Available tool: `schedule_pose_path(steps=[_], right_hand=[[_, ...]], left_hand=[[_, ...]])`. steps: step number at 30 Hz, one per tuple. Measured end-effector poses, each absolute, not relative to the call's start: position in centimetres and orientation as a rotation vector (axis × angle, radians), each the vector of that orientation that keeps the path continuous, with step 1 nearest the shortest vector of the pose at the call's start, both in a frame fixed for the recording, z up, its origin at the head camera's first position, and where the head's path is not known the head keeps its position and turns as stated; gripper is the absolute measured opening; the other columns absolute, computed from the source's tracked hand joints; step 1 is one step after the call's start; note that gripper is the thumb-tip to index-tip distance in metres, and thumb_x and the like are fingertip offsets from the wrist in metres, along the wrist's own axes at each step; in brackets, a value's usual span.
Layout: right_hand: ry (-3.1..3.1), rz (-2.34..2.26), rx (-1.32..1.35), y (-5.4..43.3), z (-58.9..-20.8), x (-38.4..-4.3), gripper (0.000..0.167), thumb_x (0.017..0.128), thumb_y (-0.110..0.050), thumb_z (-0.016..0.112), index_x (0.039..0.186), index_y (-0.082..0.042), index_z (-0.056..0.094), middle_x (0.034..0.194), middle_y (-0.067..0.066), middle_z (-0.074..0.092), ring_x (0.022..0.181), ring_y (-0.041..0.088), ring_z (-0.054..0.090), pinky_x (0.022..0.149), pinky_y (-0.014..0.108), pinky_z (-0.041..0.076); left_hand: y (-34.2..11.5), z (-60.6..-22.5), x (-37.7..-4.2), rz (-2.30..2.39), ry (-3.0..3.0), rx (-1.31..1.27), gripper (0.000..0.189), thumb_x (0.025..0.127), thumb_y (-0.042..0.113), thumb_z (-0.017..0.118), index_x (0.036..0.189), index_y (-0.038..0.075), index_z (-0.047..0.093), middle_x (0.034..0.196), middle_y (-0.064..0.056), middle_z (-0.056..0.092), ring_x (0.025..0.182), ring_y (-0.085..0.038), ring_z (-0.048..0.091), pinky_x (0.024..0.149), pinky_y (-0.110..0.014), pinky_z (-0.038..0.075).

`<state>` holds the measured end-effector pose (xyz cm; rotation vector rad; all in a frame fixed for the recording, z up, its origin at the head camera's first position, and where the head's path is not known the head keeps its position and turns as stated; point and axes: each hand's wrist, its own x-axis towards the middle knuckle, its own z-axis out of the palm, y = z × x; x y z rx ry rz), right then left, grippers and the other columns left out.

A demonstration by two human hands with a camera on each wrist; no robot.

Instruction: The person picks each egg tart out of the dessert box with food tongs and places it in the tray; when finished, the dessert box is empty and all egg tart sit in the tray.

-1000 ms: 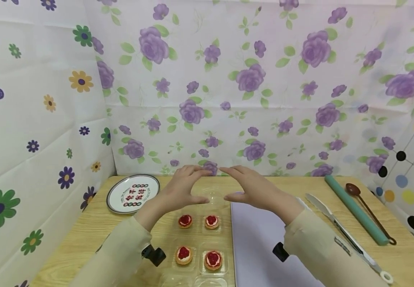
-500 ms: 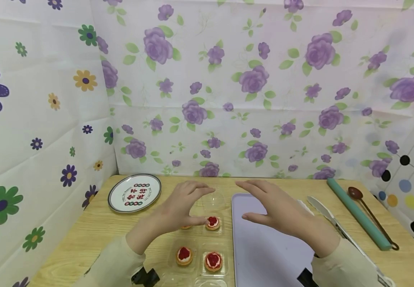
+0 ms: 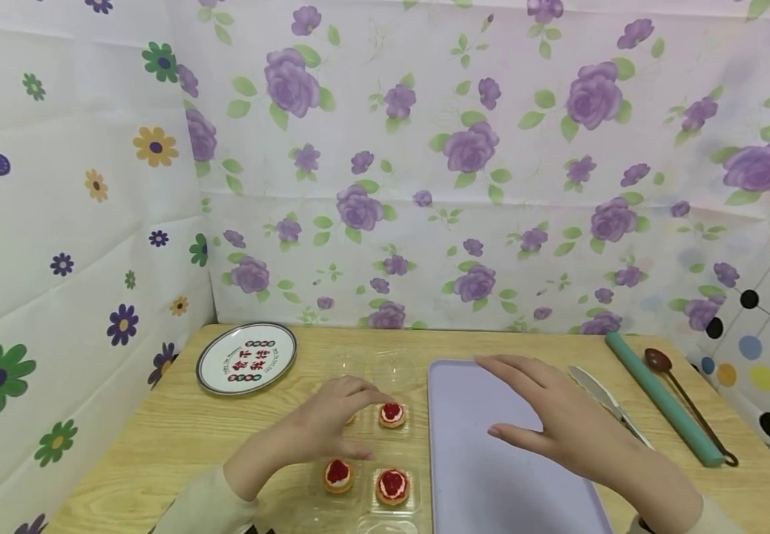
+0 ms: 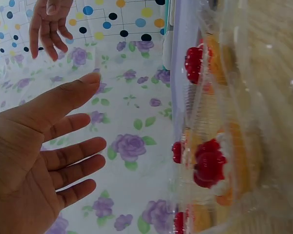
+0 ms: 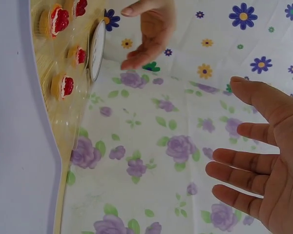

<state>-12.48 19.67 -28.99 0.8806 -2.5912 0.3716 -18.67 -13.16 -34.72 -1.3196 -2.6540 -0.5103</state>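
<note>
My left hand (image 3: 321,421) hovers above the tarts with fingers spread and nothing in it. Beneath it, small tarts with red berry tops and white cream sit in clear plastic containers; one tart (image 3: 393,486) is at front right, another (image 3: 338,475) at front left, and a third (image 3: 392,414) behind. A further tart is mostly covered by my left hand. Over the lilac tray (image 3: 472,475) floats my right hand (image 3: 558,423), its fingers loosely extended and thumb apart. In the left wrist view, red-topped tarts (image 4: 209,163) show through the clear plastic beside the hand.
A white plate with red lettering (image 3: 247,359) lies at the back left of the wooden table (image 3: 158,460). On the right are a silver utensil (image 3: 601,393), a green rolling pin (image 3: 665,400) and a brown ladle (image 3: 685,393). Flowered cloth walls enclose the table.
My hands have drawn apart and come nearer. The right has moved rightward over the lilac tray, while the left has lowered toward the tarts. Both remain without anything in them.
</note>
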Motion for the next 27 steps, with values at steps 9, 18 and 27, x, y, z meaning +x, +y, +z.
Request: schedule_pose_path(steps=[9, 18, 27], right_hand=[[-2.512, 0.328, 0.901, 20.4, -30.2, -11.4, 0.077, 0.078, -0.037, 0.078, 0.145, -0.023, 0.042, 0.136, -0.003, 0.054, 0.114, 0.018, 0.058, 0.085, 0.041, 0.054], [-2.408, 0.291, 0.872, 23.2, -33.2, -11.1, 0.080, 0.071, -0.034, 0.083, 0.141, -0.021, 0.048, 0.131, -0.006, 0.057, 0.112, 0.016, 0.057, 0.098, 0.007, 0.036], [-2.487, 0.276, 0.689, 27.3, -36.5, -11.4, 0.080, 0.067, -0.029, 0.086, 0.138, -0.023, 0.051, 0.125, -0.004, 0.058, 0.107, 0.014, 0.056, 0.086, 0.003, 0.042]], left_hand=[[-14.7, -36.6, -18.1, -0.585, -2.735, -1.415, 0.063, 0.071, 0.030, 0.083, 0.127, 0.019, 0.059, 0.118, 0.003, 0.061, 0.113, -0.019, 0.054, 0.098, -0.040, 0.044], [-14.7, -37.6, -17.8, -0.484, -2.818, -1.402, 0.067, 0.071, 0.039, 0.082, 0.130, 0.020, 0.058, 0.121, 0.004, 0.058, 0.115, -0.015, 0.051, 0.100, -0.037, 0.043], [-14.5, -38.4, -17.9, -0.484, -2.854, -1.404, 0.071, 0.070, 0.043, 0.082, 0.132, 0.018, 0.056, 0.125, 0.005, 0.057, 0.118, -0.014, 0.051, 0.103, -0.036, 0.042]])
